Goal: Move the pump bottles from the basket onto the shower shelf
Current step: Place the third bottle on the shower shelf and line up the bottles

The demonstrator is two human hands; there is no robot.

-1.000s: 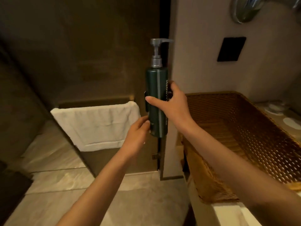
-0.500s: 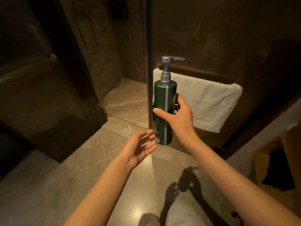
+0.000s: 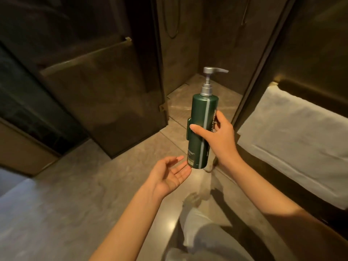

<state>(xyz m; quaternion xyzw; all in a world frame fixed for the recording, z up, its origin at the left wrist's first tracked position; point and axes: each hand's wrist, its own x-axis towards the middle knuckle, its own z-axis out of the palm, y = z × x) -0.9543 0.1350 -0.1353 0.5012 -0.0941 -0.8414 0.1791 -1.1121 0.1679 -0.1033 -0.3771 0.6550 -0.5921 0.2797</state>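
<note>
A dark green pump bottle (image 3: 199, 117) with a silver pump head and a pale vertical stripe is held upright in front of me. My right hand (image 3: 218, 136) grips its middle from the right, thumb across the front. My left hand (image 3: 170, 175) is palm up with fingers spread, just below and left of the bottle's base, fingertips close to it but holding nothing. The basket and the shower shelf are out of view.
An open dark glass shower door (image 3: 105, 95) with a bar handle (image 3: 84, 55) stands on the left. The shower stall floor (image 3: 190, 102) lies ahead. A white towel (image 3: 293, 140) hangs on a rail at the right. Grey stone floor (image 3: 75, 204) lies below, with my leg in pale trousers.
My view has swung left from the basket and towel toward the shower opening. The bottle has travelled with my right hand. My left hand came off the bottle and now opens under it.
</note>
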